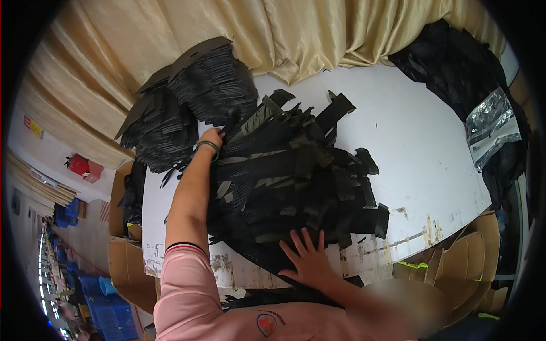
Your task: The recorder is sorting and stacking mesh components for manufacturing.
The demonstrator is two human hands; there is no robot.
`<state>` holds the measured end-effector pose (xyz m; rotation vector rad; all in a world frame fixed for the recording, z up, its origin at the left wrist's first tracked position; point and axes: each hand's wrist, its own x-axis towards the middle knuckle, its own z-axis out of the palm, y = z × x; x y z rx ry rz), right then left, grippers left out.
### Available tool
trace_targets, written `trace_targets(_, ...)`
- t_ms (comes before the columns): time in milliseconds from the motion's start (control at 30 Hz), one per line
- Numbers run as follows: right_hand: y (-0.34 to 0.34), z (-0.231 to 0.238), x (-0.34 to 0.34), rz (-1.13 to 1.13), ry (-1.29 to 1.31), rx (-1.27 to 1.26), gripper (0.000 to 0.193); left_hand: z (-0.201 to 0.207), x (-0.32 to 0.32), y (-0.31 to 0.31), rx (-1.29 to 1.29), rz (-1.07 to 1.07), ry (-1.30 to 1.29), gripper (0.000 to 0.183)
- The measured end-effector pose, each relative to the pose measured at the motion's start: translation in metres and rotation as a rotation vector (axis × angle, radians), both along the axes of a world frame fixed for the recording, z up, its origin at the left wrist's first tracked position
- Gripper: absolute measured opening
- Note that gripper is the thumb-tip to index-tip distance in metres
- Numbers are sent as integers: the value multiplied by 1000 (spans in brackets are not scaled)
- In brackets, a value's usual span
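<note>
A loose heap of black fabric pieces (273, 182), some of them mesh with strap-like ends, spreads over the middle of the white table. At its upper left edge, my left hand (211, 137), with a green bangle at the wrist, has its fingers curled on a black fabric piece; the fingertips are partly hidden. My right hand (310, 260) lies flat with fingers spread on the heap's near edge, holding nothing. Just beyond my left hand stand a neat stack of black flat pieces (213, 82) and another leaning stack (159, 128) to its left.
The white table (409, 153) has a worn, stained front edge. More black material (455, 62) is piled at the far right, with a clear plastic bag (493, 128) on it. Cardboard boxes (129, 261) flank the table. A gold curtain (307, 34) hangs behind.
</note>
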<state>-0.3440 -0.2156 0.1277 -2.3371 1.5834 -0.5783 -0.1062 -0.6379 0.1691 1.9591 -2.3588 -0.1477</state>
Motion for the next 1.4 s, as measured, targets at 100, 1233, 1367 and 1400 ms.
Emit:
trace_targets(100,-1,-3,0,-7,2,7,74,3,-40,-20,-196,-169,217,35)
trace_targets(1233,-61,-23,-58,334,-110,164,56,25,-123,116,-49,-409,543,34)
trace_targets(1367,-5,16,-49,-117,-193,566,43,67,-103,161,-57,-449,652,31)
trace_targets(1400,6,14,-49,-110,-186,568,43,72,-95,169,-81,-465,671,32)
